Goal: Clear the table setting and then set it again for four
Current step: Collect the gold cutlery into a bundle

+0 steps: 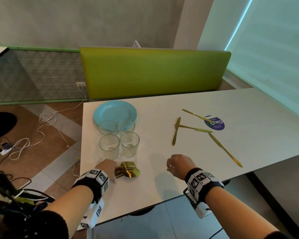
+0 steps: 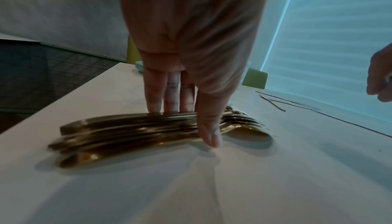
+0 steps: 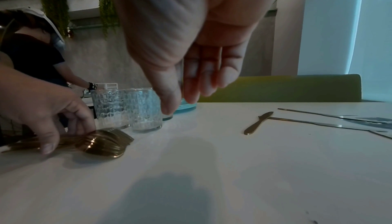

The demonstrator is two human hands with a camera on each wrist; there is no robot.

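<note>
A bundle of gold spoons and forks [image 1: 128,170] lies near the front left of the white table [image 1: 162,187]. My left hand [image 1: 110,169] grips its handles, fingers behind and thumb in front, as the left wrist view shows on the bundle [image 2: 131,130]. My right hand [image 1: 176,166] hovers over bare table to the right, fingers loosely curled and holding nothing. Behind the bundle stand several clear patterned glasses [image 1: 129,144]. Beyond them is a stack of light blue plates [image 1: 115,111]. Several gold knives [image 1: 176,131] lie scattered at the right.
A round dark sticker [image 1: 216,125] lies under one knife. A green bench back [image 1: 154,73] runs behind the table. Cables and a power strip [image 1: 6,150] lie on the floor at left. Another person [image 3: 31,51] is at left in the right wrist view.
</note>
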